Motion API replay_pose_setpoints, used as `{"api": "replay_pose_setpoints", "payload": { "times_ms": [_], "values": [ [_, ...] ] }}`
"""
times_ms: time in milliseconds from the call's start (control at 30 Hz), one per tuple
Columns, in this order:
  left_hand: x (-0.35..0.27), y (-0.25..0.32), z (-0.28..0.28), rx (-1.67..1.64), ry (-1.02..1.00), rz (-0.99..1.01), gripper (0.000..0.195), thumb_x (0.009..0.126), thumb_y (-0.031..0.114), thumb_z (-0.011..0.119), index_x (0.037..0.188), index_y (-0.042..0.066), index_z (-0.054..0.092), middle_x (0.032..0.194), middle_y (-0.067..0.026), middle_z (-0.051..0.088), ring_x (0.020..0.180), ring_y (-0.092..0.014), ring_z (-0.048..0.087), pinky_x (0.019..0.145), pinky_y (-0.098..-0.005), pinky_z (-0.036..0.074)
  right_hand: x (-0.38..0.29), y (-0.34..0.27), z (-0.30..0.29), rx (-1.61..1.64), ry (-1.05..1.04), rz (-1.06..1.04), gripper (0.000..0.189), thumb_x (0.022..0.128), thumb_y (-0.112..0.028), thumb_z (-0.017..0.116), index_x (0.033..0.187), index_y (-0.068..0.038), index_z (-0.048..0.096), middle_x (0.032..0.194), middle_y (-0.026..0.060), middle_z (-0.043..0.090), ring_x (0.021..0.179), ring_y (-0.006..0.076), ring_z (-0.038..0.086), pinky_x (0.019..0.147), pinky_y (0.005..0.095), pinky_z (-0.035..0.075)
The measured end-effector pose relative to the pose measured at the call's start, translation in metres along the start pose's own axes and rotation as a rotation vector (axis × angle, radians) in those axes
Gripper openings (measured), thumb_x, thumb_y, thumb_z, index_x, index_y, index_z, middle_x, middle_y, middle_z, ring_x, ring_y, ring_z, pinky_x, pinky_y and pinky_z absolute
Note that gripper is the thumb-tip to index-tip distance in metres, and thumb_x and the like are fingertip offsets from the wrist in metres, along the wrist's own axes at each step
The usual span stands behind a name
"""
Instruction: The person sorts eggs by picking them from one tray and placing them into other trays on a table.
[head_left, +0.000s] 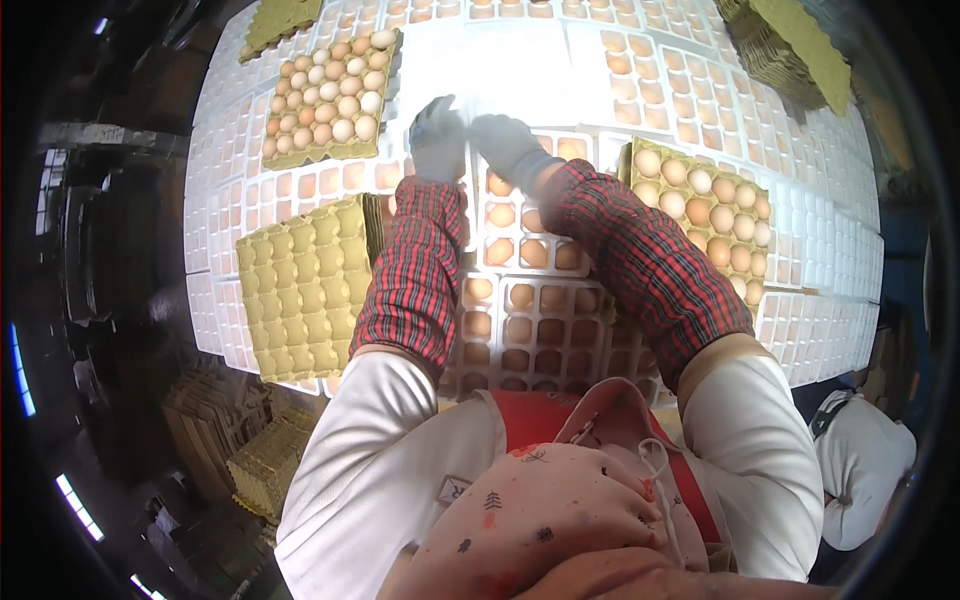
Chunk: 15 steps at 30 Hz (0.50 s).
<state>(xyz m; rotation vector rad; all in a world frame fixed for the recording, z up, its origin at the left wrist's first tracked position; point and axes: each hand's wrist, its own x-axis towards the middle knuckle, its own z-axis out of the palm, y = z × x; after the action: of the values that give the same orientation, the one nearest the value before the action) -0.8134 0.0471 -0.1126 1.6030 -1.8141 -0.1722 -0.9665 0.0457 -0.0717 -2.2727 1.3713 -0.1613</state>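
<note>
My left hand (438, 141), in a grey glove, reaches to the edge of a bright white area. Its fingertips are blurred in the glare. Close beside it, my right hand (510, 145), also gloved, bends inward over a clear plastic egg pack (532, 253) filled with brown eggs. Glare hides whether either hand holds anything. Egg packs like this one cover the surface before me in rows. Beyond my hands the washed-out white area (502, 67) shows hardly any detail.
A pulp tray of eggs (326, 97) stands at upper left, another egg tray (709, 206) at right, partly behind my right sleeve. Empty pulp trays are stacked at left (307, 289) and upper right (795, 56). Another person's light sleeve (862, 465) appears at lower right.
</note>
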Motion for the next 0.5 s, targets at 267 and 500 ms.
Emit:
{"api": "replay_pose_setpoints", "payload": {
  "times_ms": [267, 500],
  "values": [
    [0.069, 0.081, 0.056, -0.175, 0.123, 0.294, 0.031, 0.095, 0.013, 0.052, 0.122, 0.005, 0.065, 0.115, -0.0146, 0.068, 0.107, -0.032, 0.064, 0.096, -0.0431, 0.050, -0.004, 0.083, -0.044, -0.220, 0.228, 0.273, 0.036, 0.092, -0.022, 0.058, 0.127, -0.014, 0.062, 0.138, 0.0125, 0.052, 0.127, 0.0304, 0.052, 0.102, 0.0516, 0.042],
    [0.015, 0.091, 0.035, 0.266, -0.177, 0.059, 0.049, 0.100, 0.038, 0.055, 0.141, 0.010, 0.054, 0.138, -0.0176, 0.055, 0.132, -0.040, 0.046, 0.109, -0.0463, 0.038, -0.292, 0.152, -0.128, 0.045, 0.798, 0.412, 0.052, 0.093, -0.034, 0.066, 0.131, 0.000, 0.061, 0.132, 0.0221, 0.062, 0.120, 0.0367, 0.060, 0.102, 0.0435, 0.048]
  ]
}}
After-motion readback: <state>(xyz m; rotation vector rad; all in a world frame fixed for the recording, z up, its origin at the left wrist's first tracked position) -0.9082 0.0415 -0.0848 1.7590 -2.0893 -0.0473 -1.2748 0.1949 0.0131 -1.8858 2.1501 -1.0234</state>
